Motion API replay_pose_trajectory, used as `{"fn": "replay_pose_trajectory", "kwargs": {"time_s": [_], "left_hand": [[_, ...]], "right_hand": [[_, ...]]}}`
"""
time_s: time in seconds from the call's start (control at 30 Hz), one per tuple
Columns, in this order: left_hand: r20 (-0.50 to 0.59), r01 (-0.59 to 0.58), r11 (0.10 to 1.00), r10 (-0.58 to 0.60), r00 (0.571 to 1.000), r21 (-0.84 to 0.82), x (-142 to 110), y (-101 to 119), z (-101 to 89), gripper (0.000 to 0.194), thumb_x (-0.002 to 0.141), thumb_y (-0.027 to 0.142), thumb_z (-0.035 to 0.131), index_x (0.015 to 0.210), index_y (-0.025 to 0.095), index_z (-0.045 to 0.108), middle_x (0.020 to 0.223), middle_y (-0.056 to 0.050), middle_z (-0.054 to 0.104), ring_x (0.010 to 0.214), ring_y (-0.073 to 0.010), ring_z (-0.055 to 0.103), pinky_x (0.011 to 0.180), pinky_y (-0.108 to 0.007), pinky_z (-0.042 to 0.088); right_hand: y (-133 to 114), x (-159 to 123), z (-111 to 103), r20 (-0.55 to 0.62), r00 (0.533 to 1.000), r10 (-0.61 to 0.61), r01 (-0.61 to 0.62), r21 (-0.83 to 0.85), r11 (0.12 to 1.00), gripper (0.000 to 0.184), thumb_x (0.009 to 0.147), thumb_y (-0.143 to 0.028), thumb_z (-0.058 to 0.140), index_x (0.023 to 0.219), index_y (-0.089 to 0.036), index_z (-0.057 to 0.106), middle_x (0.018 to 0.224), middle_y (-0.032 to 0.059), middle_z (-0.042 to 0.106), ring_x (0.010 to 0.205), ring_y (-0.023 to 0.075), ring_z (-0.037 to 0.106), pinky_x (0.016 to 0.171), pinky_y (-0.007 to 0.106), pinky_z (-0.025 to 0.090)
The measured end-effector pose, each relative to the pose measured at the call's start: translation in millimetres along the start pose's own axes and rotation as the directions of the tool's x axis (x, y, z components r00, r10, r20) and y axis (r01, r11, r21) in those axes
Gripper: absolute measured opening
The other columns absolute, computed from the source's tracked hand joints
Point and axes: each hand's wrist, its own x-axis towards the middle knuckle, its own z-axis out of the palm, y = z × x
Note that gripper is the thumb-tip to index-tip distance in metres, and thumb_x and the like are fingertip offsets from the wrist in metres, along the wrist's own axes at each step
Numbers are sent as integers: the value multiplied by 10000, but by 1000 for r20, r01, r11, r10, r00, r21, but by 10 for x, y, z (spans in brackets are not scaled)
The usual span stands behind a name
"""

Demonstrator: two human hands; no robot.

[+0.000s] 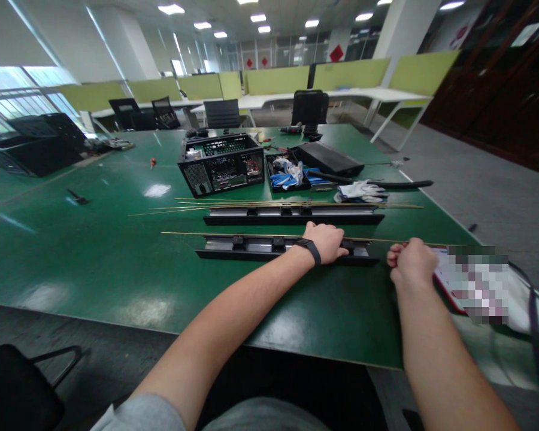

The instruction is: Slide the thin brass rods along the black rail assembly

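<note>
My left hand (pixel 327 242), with a dark band on its wrist, is closed over the right part of the nearer long black channel (pixel 224 254). Dark blocks (pixel 278 243) sit inside this channel, which has a pale inner face. Along its far edge runs a thin brass-coloured rod (pixel 184 233), reaching past both ends. Right of the channel, my right hand (pixel 412 261) is closed in a pinch on the rod; its fingertips are partly hidden. Just beyond lies a second, similar black channel (pixel 296 219), with several thin rods (pixel 161 211) along it.
Behind the channels stand an open black computer case (pixel 222 164), a black box of blue-and-white gloves (pixel 287 173) and a flat black case (pixel 327 158). Another glove (pixel 362 191) lies nearby. A blurred-out printed item (pixel 476 284) is at the right edge of the green table (pixel 94 263).
</note>
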Motion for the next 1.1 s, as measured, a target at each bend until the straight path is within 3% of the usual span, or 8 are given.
{"fn": "replay_pose_trajectory", "kwargs": {"time_s": [0.2, 0.4, 0.57, 0.73, 0.83, 1.1], "left_hand": [[-67, 5, 1000, -5, 998, 5, -65, 9, 25, 387, 1101, 550, 660, 1278, 225, 771, 1397, -126, 793, 1313, -333, 718, 1109, -499, 499], [-213, 54, 998, -55, 975, -7, -540, -312, 16, 509, 1106, 595, 643, 1475, 249, 700, 1550, -131, 724, 1435, -330, 642, 1202, -511, 436], [-371, 194, 981, -190, 909, -27, -1052, -758, 119, 587, 1070, 617, 708, 1509, 227, 714, 1623, -172, 684, 1545, -339, 583, 1280, -519, 405], [-459, 359, 932, -344, 820, -56, -1414, -1069, 301, 560, 1035, 632, 746, 1433, 240, 775, 1634, -181, 687, 1613, -365, 540, 1370, -593, 327], [-481, 432, 897, -422, 769, -96, -1519, -1139, 431, 517, 1055, 615, 717, 1428, 262, 780, 1633, -181, 692, 1623, -375, 537, 1372, -662, 303], [-527, 455, 881, -451, 720, -133, -1538, -1160, 656, 485, 1152, 486, 521, 1565, 302, 697, 1692, -137, 651, 1652, -346, 506, 1405, -709, 190]], "right_hand": [[-22, -41, 5, -12, 1000, 4, -4, 17, 1000, 164, 975, -163, 534, 841, -244, 486, 696, -36, 554, 430, 82, 443, 366, 177, 286], [-72, -103, 10, -8, 1000, 2, -2, 14, 1000, 171, 977, -131, 506, 848, -242, 486, 680, -38, 550, 433, 85, 443, 375, 187, 282], [-90, -110, 8, -5, 1000, 5, -5, 9, 1000, 171, 958, -92, 479, 872, -238, 501, 658, -31, 552, 446, 98, 449, 377, 205, 275], [-76, -100, 5, -19, 1000, -6, 6, -3, 1000, 157, 967, -122, 495, 856, -233, 502, 662, -33, 548, 440, 90, 448, 381, 197, 284], [-70, -83, 4, -27, 1000, -10, 10, -6, 1000, 160, 969, -125, 492, 853, -234, 504, 663, -30, 551, 434, 95, 451, 373, 198, 291], [-65, -16, -3, -50, 999, 9, -10, -15, 1000, 140, 957, -127, 512, 862, -230, 513, 672, -20, 553, 452, 98, 461, 381, 186, 321]]}}
